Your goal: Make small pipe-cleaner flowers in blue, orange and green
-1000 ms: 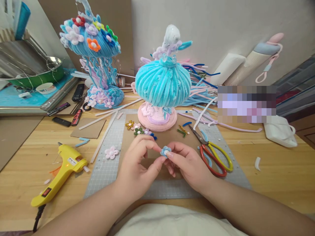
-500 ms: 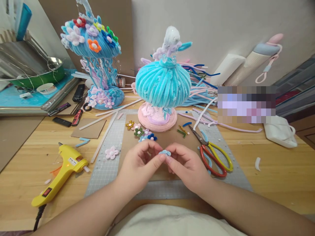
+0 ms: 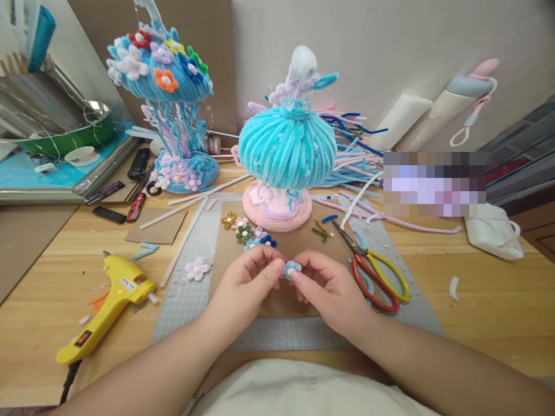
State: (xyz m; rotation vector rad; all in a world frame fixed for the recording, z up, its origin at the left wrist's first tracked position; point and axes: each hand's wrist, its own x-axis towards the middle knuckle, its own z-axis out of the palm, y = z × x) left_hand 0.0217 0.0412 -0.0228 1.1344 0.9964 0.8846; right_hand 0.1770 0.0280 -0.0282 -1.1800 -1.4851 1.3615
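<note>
A small light-blue pipe-cleaner flower (image 3: pixel 292 269) with a pale centre is pinched between my two hands above the brown cardboard (image 3: pixel 281 303). My left hand (image 3: pixel 249 286) grips its left edge with thumb and forefinger. From the other side, the thumb of my right hand (image 3: pixel 332 292) presses on its front. Just beyond my left fingers lies a cluster of finished flowers, among them a gold one (image 3: pixel 229 219), a green one (image 3: pixel 245 232) and a dark-blue one (image 3: pixel 267 241). A pale pink flower (image 3: pixel 197 269) sits apart on the grey cutting mat (image 3: pixel 177 312).
Scissors (image 3: pixel 368 260) with red and yellow handles lie right of my hands. A yellow glue gun (image 3: pixel 108 306) rests at the left. Behind stand a turquoise fuzzy lamp-like piece (image 3: pixel 287 147) and a blue flower-covered one (image 3: pixel 165 75). Pipe cleaners (image 3: pixel 355 167) are heaped behind it.
The blue flower has been tilted so that its face and centre now show. My left thumb has shifted up and back a little; my right hand has barely moved.
</note>
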